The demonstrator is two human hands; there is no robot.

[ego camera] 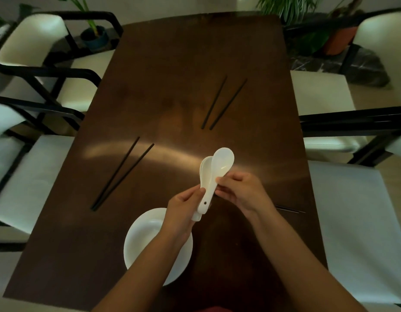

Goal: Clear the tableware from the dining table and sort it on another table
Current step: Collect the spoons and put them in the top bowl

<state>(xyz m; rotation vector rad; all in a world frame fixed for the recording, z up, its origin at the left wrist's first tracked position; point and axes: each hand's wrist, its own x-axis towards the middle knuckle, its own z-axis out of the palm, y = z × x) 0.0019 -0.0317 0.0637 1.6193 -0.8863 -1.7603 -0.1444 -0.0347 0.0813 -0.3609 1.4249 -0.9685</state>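
Above the near middle of the dark wooden dining table [163, 64], both hands hold a stack of white ceramic soup spoons [214, 171]. My left hand [183, 210] grips the handles from the left. My right hand [242, 190] pinches the top spoon at its neck. A white bowl [138, 239] stands below my left forearm, partly hidden by it. One pair of black chopsticks [123, 174] lies at the left. A second pair [224, 102] lies further away, right of centre. Part of a third pair [289, 209] shows behind my right wrist.
White-cushioned chairs with black frames stand along both sides: two on the left [33, 39], two on the right [361, 221]. Potted plants [93, 34] stand on the floor beyond the table's far end.
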